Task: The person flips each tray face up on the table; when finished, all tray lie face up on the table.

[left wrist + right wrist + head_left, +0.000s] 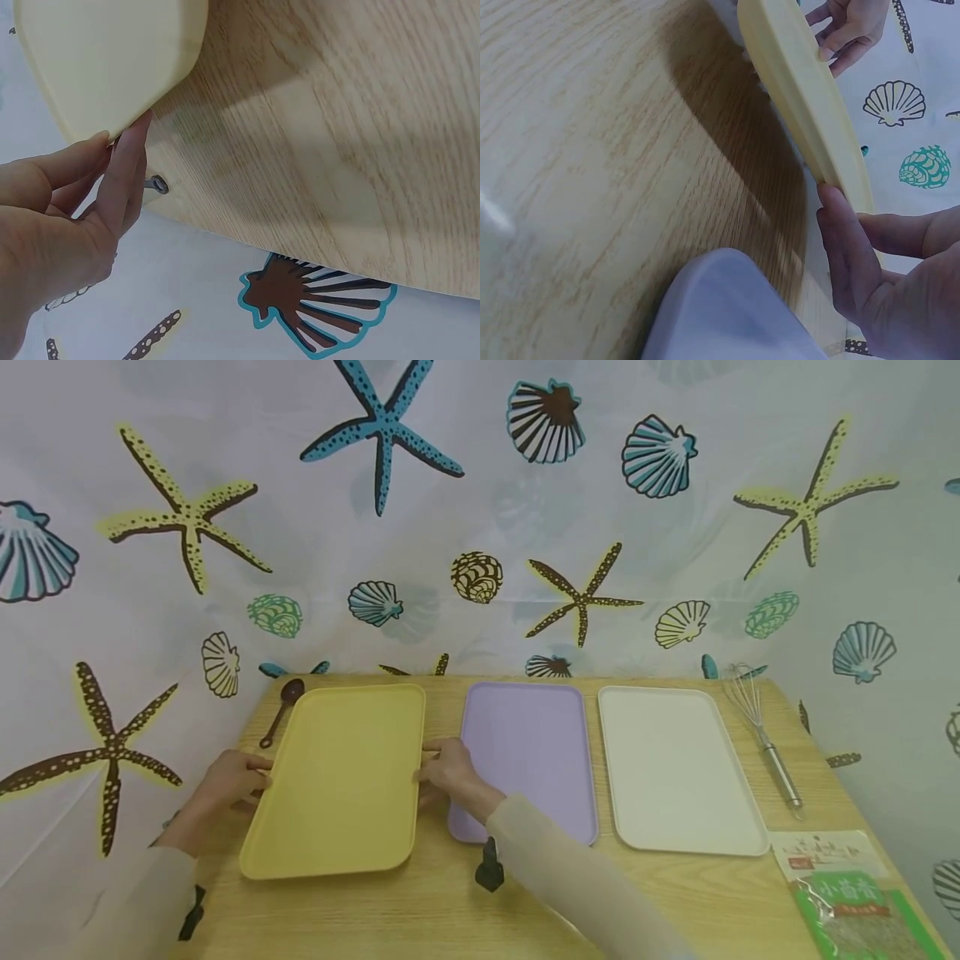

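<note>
A yellow tray is at the left of the wooden table, with one hand on each long edge. My left hand grips its left rim, thumb above and fingers below, as the left wrist view shows at the tray's corner. My right hand pinches the right rim. In the right wrist view the tray is raised off the wood and tilted, with a shadow under it. The right hand holds the near edge and the left hand the far one.
A purple tray lies just right of the yellow one, then a white tray. A whisk lies at the far right, a brown spoon at the far left, and a green packet at the front right corner. A shell-print curtain surrounds the table.
</note>
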`<state>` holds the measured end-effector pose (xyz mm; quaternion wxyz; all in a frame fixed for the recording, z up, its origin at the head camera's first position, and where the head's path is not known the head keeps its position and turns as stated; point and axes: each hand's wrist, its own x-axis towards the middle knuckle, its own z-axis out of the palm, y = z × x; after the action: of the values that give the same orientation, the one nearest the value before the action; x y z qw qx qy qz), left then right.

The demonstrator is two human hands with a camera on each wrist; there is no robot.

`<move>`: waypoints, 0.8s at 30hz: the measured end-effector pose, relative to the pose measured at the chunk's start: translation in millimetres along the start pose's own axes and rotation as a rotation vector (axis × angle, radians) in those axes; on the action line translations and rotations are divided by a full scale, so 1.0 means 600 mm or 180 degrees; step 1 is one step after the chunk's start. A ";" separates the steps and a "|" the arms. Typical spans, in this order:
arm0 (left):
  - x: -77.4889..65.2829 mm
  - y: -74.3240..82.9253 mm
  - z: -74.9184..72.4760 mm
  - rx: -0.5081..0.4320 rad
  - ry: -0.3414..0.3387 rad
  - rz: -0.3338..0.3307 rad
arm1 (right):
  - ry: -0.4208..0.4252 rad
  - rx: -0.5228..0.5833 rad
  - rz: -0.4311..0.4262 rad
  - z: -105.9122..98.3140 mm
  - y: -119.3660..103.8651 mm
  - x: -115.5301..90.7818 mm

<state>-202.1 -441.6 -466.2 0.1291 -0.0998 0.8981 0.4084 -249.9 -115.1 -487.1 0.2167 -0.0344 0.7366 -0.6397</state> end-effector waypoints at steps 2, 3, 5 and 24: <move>0.003 0.001 0.002 0.0067 0.0018 0.0003 | 0.0000 -0.0022 0.0008 -0.001 0.001 0.002; 0.005 0.002 0.003 0.0080 0.0024 0.0002 | 0.0001 -0.0011 0.0017 -0.001 0.001 0.004; 0.009 0.002 0.005 0.0121 0.0034 0.0021 | 0.0030 -0.0030 0.0007 0.000 0.003 0.007; 0.039 0.005 0.012 0.0269 0.0114 0.0063 | 0.0092 -0.0239 -0.0086 0.004 0.010 0.023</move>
<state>-224.3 -436.3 -476.1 0.1131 -0.0926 0.9177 0.3695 -259.9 -120.7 -496.9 0.1959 -0.0433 0.7627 -0.6149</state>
